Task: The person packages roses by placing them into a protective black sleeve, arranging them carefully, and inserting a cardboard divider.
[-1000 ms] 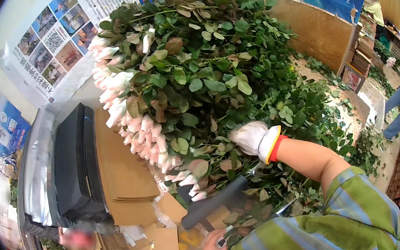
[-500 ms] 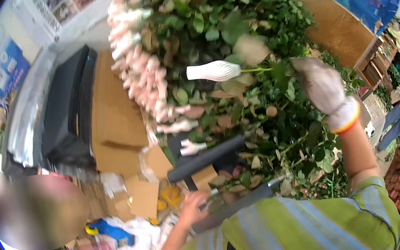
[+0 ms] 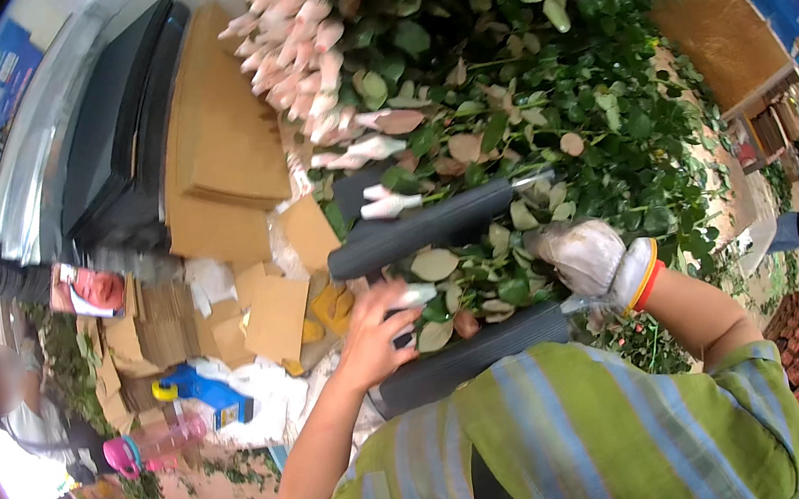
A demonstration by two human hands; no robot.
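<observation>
My bare left hand [image 3: 371, 342] has its fingers curled around the white-netted head of a rose [image 3: 416, 295], with a dark band on one finger. The rose's leafy stem lies between two dark ridged rolls, the farther roll [image 3: 427, 230] and the nearer roll [image 3: 479, 358]. Toward the stem end, my right hand [image 3: 585, 263], in a whitish glove with a red and yellow cuff, is closed around the stem, its fingertips partly hidden by leaves. Another netted rose [image 3: 388, 201] rests just beyond the farther roll.
A large heap of leafy stems [image 3: 539, 80] fills the far side, with pale netted heads [image 3: 294, 61] along its left. Cardboard sheets [image 3: 226, 121] and dark sheets [image 3: 116, 125] stand stacked at left. A blue tape dispenser [image 3: 207, 394] and pink bottle [image 3: 153, 447] lie lower left.
My right hand has come down and nearer from above the heap, bringing a netted rose to between the rolls. My left hand has shifted slightly farther away to its head.
</observation>
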